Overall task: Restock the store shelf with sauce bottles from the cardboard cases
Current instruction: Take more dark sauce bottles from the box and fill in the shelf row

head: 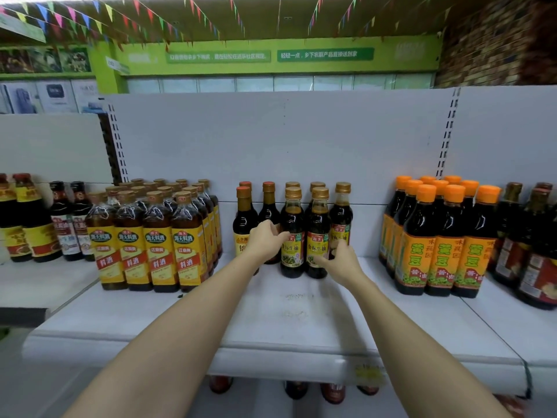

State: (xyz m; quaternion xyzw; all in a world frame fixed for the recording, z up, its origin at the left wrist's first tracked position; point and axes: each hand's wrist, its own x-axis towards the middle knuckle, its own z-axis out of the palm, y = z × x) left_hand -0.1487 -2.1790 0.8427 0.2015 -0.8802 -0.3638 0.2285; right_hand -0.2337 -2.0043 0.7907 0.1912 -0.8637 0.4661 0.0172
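Two hands work at the shelf's (301,312) back edge — left hand (265,239) and right hand (340,260) each curl on a sauce bottle (291,236); better push them slowly, upright.

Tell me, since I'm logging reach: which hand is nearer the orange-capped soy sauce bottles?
Right. The right hand is at the gold-capped bottles mid-shelf, on the side facing the orange-capped soy sauce bottles; the left hand sits farther left, beyond those gold-capped bottles.
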